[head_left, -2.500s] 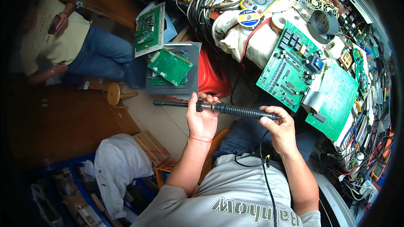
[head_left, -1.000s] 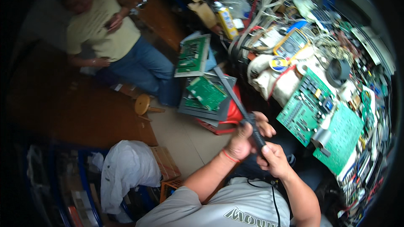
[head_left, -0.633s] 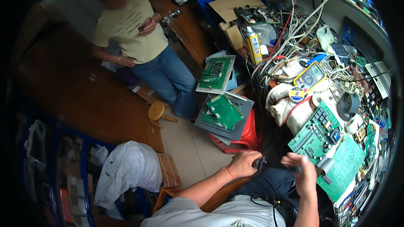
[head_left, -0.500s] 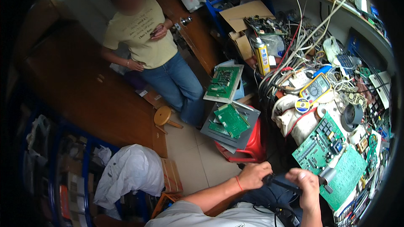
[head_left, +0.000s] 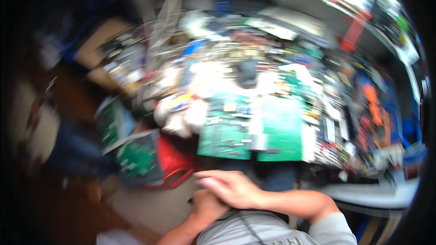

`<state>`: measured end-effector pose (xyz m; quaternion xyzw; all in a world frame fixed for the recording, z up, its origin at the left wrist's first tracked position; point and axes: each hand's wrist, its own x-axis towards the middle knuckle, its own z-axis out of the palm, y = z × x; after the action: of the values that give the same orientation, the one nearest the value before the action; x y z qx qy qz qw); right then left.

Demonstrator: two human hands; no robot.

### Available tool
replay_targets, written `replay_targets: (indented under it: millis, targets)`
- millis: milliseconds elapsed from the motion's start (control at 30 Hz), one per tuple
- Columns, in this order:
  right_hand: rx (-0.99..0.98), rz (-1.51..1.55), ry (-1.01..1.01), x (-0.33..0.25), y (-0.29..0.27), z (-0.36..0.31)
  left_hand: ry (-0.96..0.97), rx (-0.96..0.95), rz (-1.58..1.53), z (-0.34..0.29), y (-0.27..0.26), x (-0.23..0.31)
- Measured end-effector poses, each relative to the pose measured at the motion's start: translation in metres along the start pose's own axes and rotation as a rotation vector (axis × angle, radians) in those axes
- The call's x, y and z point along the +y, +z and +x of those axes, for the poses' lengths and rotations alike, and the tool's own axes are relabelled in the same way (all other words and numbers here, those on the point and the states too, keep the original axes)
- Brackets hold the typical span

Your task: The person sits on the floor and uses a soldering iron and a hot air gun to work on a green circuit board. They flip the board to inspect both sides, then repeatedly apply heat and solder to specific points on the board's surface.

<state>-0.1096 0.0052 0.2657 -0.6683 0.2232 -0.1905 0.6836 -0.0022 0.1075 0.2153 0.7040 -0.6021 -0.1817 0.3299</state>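
My left hand [head_left: 208, 208] is held close in front of my body, fingers curled. A small dark bit shows beside it, too blurred to name. Across the top of it lies my right hand [head_left: 236, 189], its fingers stretched out and touching the left. Just beyond both hands, at the bench's front edge, are a green circuit board with components [head_left: 218, 138] and a plainer green circuit board [head_left: 284, 129] to its right. A grey cylinder [head_left: 259, 142] sits between them. The whole picture is smeared by motion.
Wires, parts and tools crowd the bench, with a dark round spool [head_left: 246, 72] in the middle. At the left, a red stool [head_left: 179, 165] carries more circuit boards [head_left: 136, 159]. A cardboard box [head_left: 97, 45] stands behind it. Another person's jeans [head_left: 77, 149] show blurred at far left.
My view has swung right, so the bench now lies straight ahead and the other person is at the far left edge. My hands have come together; the black object between them is no longer plain to see.
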Motion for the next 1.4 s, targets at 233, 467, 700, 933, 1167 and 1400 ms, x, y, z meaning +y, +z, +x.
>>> replay_targets:
  millis: [233,467,700,933,1167,1400]
  targets:
    - [0.383,-0.083,-0.14,0.002,-0.111,0.024,-0.224,0.041,0.149,0.008,-0.006,-0.08]
    - [0.871,1.271,-0.452,0.017,-0.397,0.003,-0.412,0.234,0.088,-0.042,-0.009,-0.166]
    - [1.195,1.536,-0.524,0.043,-0.542,0.003,-0.322,0.098,0.203,-0.026,0.008,-0.143]
    - [1.252,1.598,-0.518,0.09,-0.628,0.008,-0.255,0.351,0.027,0.017,0.004,-0.108]
    - [1.317,0.908,-0.4,0.063,-0.594,-0.005,-0.268,0.343,-0.078,0.023,-0.004,-0.107]
    - [1.321,0.18,-0.329,-0.009,-0.445,-0.062,-0.683,0.323,-0.05,-0.023,0.006,-0.144]
